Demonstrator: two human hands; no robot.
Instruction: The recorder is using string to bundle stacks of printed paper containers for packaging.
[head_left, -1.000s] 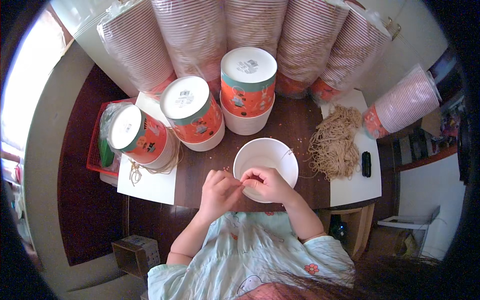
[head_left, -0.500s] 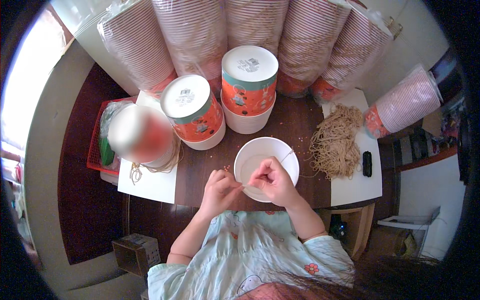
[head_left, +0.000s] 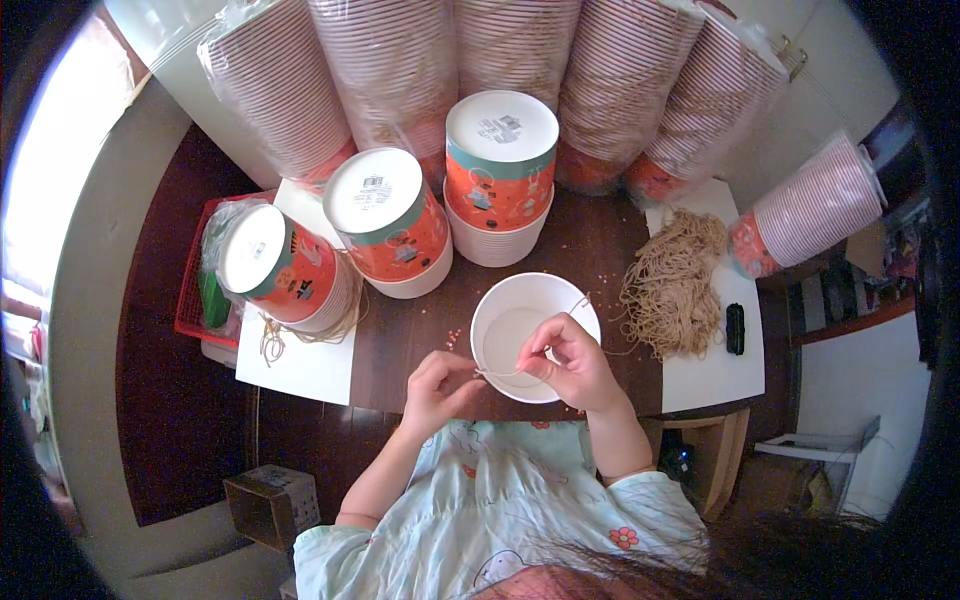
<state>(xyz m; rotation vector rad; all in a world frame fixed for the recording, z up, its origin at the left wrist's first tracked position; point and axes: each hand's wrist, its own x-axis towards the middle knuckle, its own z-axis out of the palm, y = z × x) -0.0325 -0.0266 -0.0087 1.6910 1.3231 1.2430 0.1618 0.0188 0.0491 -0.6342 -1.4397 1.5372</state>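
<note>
A white paper bucket (head_left: 492, 312) stands mouth up at the table's front edge. A short piece of thin beige cord (head_left: 500, 374) stretches across its near left rim between my hands. My left hand (head_left: 438, 392) pinches the cord just outside that rim. Over the bucket's mouth, my right hand (head_left: 575, 368) pinches the cord's other part with thumb and forefinger. Whether the cord passes through the wall is too small to tell. Another bit of cord (head_left: 584, 301) shows at the bucket's upper right rim.
Upside-down stacks of orange printed buckets (head_left: 290, 265), (head_left: 400, 240), (head_left: 498, 190) stand behind. Tall plastic-wrapped stacks (head_left: 510, 50) line the back. At right lie a tangled cord heap (head_left: 675, 285) and a black object (head_left: 735, 328). A red basket (head_left: 190, 320) is at left.
My right hand has moved a little right, away from the left one, and a stretch of cord now shows between them. The left hand has dropped slightly.
</note>
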